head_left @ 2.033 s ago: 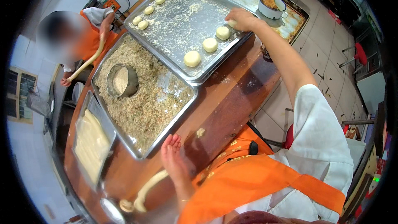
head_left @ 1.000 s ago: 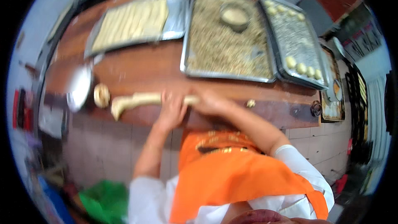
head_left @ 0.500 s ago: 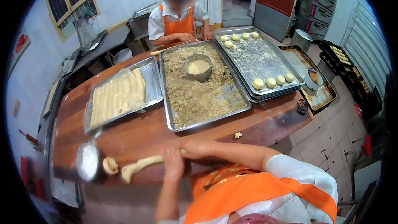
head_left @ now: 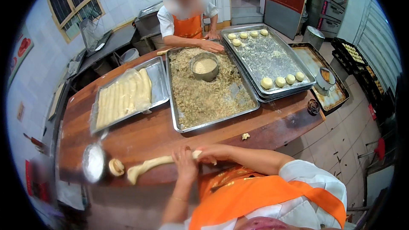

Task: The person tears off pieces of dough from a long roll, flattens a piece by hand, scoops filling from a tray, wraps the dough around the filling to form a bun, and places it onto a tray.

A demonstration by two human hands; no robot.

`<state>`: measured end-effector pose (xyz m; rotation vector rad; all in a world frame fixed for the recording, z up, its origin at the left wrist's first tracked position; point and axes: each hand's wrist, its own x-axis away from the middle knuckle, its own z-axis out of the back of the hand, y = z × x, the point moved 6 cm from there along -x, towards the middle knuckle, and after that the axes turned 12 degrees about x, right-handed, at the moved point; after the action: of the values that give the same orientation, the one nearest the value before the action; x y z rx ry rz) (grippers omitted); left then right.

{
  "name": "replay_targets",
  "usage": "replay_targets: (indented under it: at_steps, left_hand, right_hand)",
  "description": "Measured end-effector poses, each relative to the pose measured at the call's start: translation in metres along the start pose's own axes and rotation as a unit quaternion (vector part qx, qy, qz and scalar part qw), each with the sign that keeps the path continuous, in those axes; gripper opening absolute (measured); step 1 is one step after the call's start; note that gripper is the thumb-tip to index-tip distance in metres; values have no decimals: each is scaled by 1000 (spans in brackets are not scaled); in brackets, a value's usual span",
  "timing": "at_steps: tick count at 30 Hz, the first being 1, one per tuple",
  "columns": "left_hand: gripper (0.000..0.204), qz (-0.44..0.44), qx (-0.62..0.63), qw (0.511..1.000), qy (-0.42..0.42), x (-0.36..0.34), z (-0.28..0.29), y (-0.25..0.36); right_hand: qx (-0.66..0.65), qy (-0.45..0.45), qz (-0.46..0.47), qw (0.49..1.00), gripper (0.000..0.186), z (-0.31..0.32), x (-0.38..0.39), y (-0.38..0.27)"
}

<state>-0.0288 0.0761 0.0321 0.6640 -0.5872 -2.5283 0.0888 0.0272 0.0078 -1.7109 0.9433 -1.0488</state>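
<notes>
A long pale rope of dough (head_left: 156,162) lies along the near edge of the wooden table, its left end thicker and flared. My left hand (head_left: 185,164) is closed around the rope toward its right part. Just to the right, my right hand (head_left: 211,152) grips the dough's right end, and a short bit of dough shows below its fingers. Left of the rope sit a small coiled piece of dough (head_left: 116,167) and a metal bowl of white flour (head_left: 93,162). A small dough scrap (head_left: 246,136) lies beyond my right forearm.
Beyond my hands, a large tray (head_left: 180,128) holds crumbly filling and a round metal container (head_left: 205,76). On the left tray (head_left: 160,89), dough strips lie under plastic. Several dough balls sit on the stacked right trays (head_left: 272,61). A co-worker in an orange apron (head_left: 187,27) stands opposite.
My hands have shifted slightly right along the dough, and more of its right end shows between them. The co-worker's hand has moved over the filling tray.
</notes>
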Motion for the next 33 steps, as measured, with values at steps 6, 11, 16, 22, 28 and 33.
replay_targets:
  at_steps: [6,11,16,22,28,33]
  left_hand:
    - [44,23,-74,996,-41,-6,-30,-11]
    - [63,40,-20,995,-89,-14,-2,33]
    - [64,33,44,997,-46,-21,-15,40]
    - [36,1,112,994,-17,-42,-48,53]
    - [9,24,188,982,0,-40,-50,51]
    - [10,51,256,965,38,-38,-43,57]
  right_hand:
    - [-124,41,133,982,29,6,51,-41]
    - [489,170,113,848,32,36,67,-49]
    - [696,293,52,653,41,38,85,-49]
    - [636,350,76,684,39,31,100,-39]
    - [630,355,128,678,38,22,104,-21]
    - [527,379,102,754,37,22,102,-16]
